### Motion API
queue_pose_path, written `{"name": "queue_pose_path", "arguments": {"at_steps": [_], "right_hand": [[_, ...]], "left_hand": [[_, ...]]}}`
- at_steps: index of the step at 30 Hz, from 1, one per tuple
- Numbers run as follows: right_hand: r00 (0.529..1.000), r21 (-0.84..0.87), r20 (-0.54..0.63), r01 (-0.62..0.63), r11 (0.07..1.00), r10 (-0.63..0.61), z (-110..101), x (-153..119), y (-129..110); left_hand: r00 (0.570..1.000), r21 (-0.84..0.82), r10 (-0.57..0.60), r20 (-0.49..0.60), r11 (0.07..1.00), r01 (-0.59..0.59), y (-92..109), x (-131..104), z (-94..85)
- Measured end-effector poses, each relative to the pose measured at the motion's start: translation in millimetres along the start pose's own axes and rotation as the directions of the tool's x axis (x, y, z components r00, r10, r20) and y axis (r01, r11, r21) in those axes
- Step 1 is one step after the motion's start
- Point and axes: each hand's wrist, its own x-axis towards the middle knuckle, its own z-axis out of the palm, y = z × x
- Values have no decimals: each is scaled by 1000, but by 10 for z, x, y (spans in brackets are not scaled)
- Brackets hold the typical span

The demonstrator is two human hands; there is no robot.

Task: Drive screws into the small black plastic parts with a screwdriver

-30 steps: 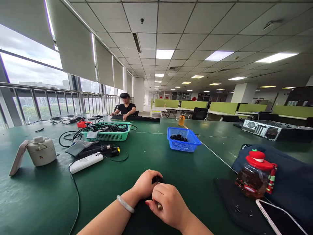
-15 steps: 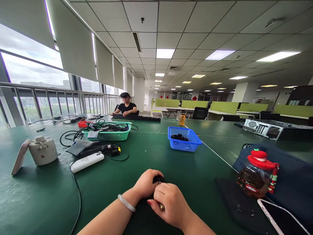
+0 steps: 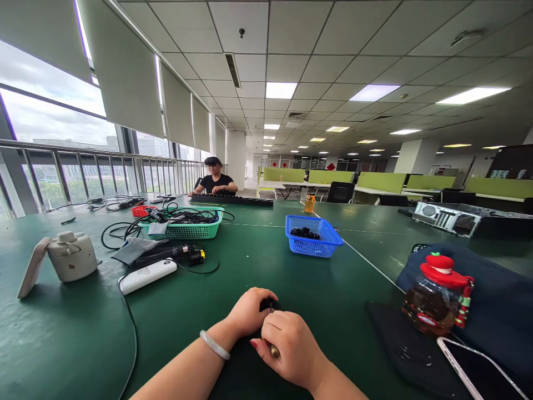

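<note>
At the near middle of the green table, my left hand (image 3: 250, 312) is closed round a small black part (image 3: 266, 304), which the fingers mostly cover. A pale bangle is on that wrist. My right hand (image 3: 288, 345) is wrapped round a slim screwdriver (image 3: 275, 351); its brass-coloured end pokes out beside the thumb. A bit of thin metal shaft shows at the black part, where both hands meet. Whether the tip sits in a screw is hidden.
Ahead stands a blue basket (image 3: 314, 238) with small black pieces. A green basket (image 3: 195, 229) of cables, a white power strip (image 3: 149, 276) and a cream jug (image 3: 73, 256) lie left. On the right are a red-lidded bottle (image 3: 435, 300) and a phone (image 3: 483, 369). A person (image 3: 214, 180) sits opposite.
My hands stay in almost the same place. The screwdriver's brass-coloured end has shifted very slightly in my right hand. The person opposite has moved a hand a little.
</note>
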Motion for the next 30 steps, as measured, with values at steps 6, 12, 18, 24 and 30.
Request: {"name": "queue_pose_path", "arguments": {"at_steps": [6,12,18,24,30], "right_hand": [[1000,11,-28,5,1000,-5,-15,12,-3],[999,11,-42,10,1000,-9,5,-6,14],[999,12,-44,19,1000,-18,-2,9,8],[997,-7,-67,34,999,-35,-36,30,5],[998,1,-60,31,1000,-31,-8,17,23]], "left_hand": [[1000,-4,9,-22,1000,-9,2,1,9],[1000,14,12,-23,1000,-12,-3,6,15],[999,14,29,-22,1000,-28,-1,14,14],[999,3,31,-26,1000,-30,-5,14,15],[999,7,31,-28,999,-31,30,1,-10]]}}
